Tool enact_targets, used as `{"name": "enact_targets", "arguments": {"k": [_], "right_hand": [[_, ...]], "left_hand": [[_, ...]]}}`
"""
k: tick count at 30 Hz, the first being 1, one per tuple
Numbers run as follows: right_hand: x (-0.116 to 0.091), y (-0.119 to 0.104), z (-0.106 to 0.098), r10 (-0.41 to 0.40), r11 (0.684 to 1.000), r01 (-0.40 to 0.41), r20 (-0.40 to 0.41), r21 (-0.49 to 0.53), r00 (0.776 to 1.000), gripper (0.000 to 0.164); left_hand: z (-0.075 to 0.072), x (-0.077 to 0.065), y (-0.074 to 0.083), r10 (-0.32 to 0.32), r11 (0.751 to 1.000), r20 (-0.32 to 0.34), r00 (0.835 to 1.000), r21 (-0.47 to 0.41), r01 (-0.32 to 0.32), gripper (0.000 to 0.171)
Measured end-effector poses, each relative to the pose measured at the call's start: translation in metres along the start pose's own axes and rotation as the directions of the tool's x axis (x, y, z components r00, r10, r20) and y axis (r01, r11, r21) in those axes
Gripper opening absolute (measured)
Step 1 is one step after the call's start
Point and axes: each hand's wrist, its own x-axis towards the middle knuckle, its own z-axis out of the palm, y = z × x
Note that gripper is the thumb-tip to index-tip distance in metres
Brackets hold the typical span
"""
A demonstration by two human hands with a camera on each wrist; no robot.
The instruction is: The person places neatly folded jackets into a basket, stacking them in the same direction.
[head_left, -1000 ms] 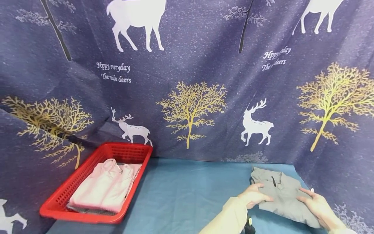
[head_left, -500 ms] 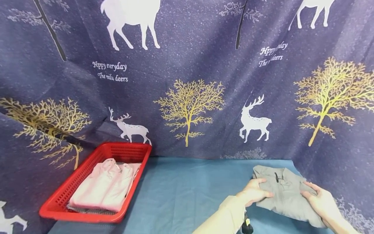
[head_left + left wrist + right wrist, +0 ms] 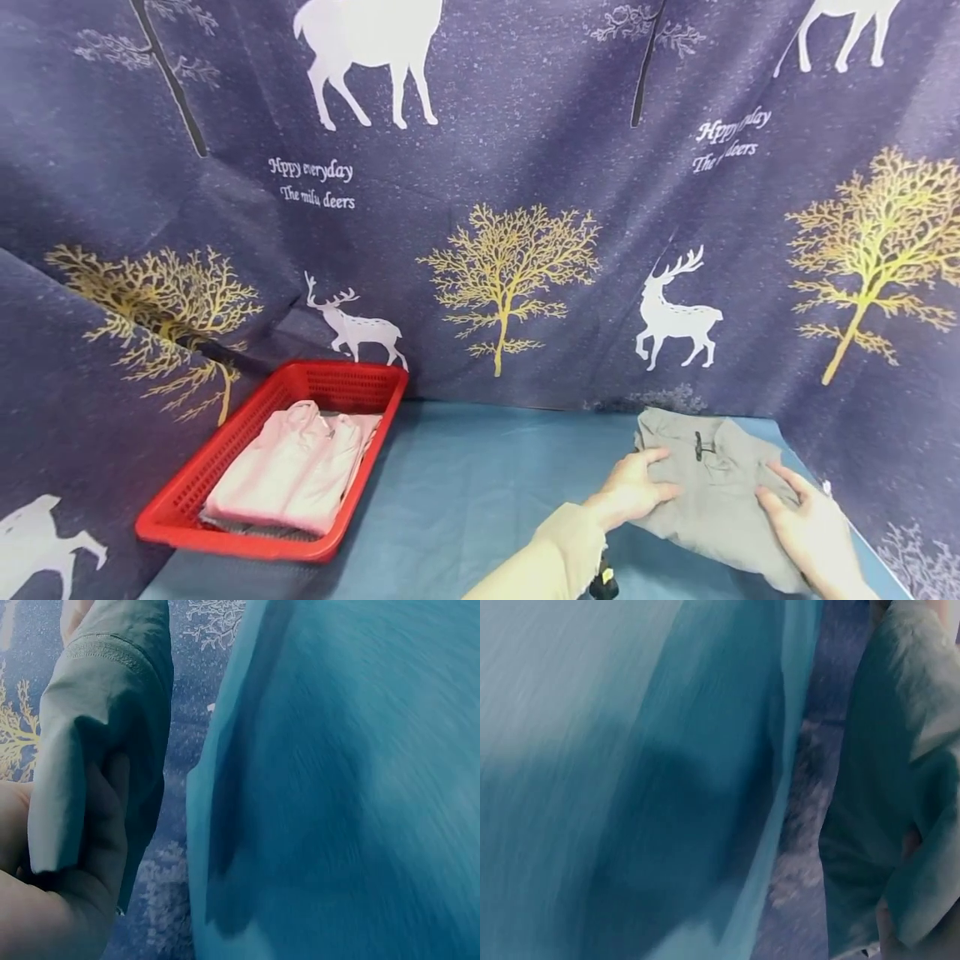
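Observation:
A folded grey garment [image 3: 712, 492] with a collar and a small dark strip near its neck is held by both hands at the right of the head view. My left hand [image 3: 633, 490] grips its left side, thumb on top and fingers underneath. On the opposite side, my right hand [image 3: 813, 529] holds the edge the same way. In the left wrist view, curled fingers tuck under the grey cloth [image 3: 112, 682]. The right wrist view has the garment [image 3: 877, 802] along its right, fingers partly hidden in its folds. It hangs above the tabletop, with a shadow below.
A red plastic basket [image 3: 225, 542] stands at the left of the blue-covered table [image 3: 480, 500], with folded pink clothing [image 3: 296, 475] inside. A dark curtain [image 3: 480, 150] printed with deer and trees rises behind. A small black object [image 3: 603, 583] sits by my left wrist.
Both hands have lifted the grey garment and carried it slightly left, keeping their grip on its two sides. The head view has shifted a little. The basket stays put.

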Motion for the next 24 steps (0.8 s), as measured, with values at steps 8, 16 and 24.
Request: {"name": "enact_targets", "arguments": {"k": [8,16,24], "right_hand": [[-0.023,-0.041,0.042,-0.053,0.996,0.062,-0.134,0.064,0.990,0.047],[-0.036,-0.088,0.075,-0.094,0.980,0.114,-0.127,0.160,0.987,0.046],[-0.042,-0.135,0.111,-0.165,0.926,0.239,-0.255,0.292,0.953,0.039]], "left_hand": [[-0.045,-0.006,-0.033,0.130,0.990,-0.018,0.991,0.050,-0.129,0.049],[-0.099,-0.023,-0.056,0.208,0.976,-0.017,0.978,0.070,-0.206,0.047],[-0.159,-0.045,-0.074,0.219,0.967,-0.009,0.976,0.139,-0.216,0.047]]}}
